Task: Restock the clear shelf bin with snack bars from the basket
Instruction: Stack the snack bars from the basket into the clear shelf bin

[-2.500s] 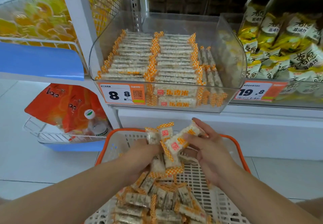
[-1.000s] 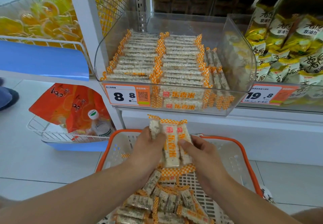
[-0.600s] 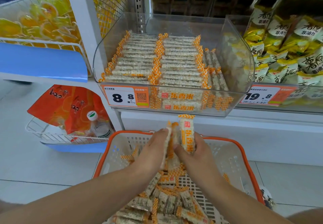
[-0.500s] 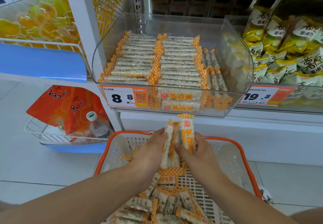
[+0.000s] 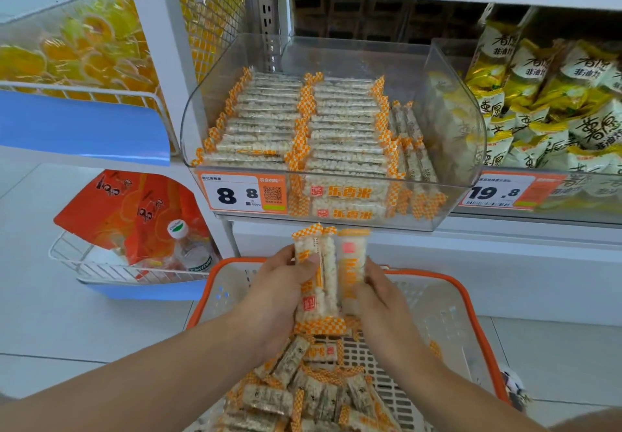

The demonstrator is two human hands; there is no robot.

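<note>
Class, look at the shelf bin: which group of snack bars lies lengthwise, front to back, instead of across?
The narrow group at the bin's right side; the two wide rows beside it lie crosswise.

Two bare forearms entering from the lower corners of the frame, no sleeves in view, left hand [image 5: 279,292] and right hand [image 5: 378,300] bare, no gloves, rings, watch or wristbands

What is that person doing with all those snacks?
A person is refilling a shop shelf. Both hands, left hand and right hand, hold a small bunch of snack bars upright above the orange basket, just below the clear bin. The bin already holds neat rows; more bars lie in the basket.
</note>
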